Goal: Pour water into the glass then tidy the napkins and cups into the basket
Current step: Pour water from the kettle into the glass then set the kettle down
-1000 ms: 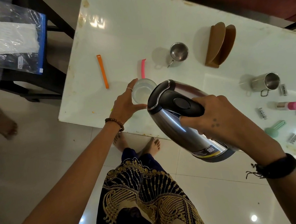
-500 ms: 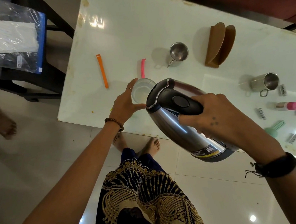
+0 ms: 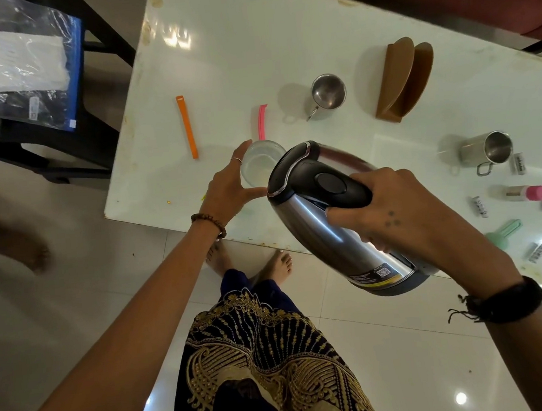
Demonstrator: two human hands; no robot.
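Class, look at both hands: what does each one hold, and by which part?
The right hand holds the tilted kettle by its black handle. The left hand steadies the glass, its grip around the side wall.

The white table (image 3: 247,42) carries two steel cups (image 3: 328,92), a glass (image 3: 259,166) and a brown napkin holder (image 3: 400,80).

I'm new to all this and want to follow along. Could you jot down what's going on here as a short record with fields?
Activity: pouring from a tilted kettle toward a glass
Right hand: grips the kettle's black handle
Left hand: fingers steady the glass near the table edge
Glass contents: looks to hold some water; level unclear
Steel cups: one upright, one on its side
Brown napkin holder: looks empty
Basket: not in view
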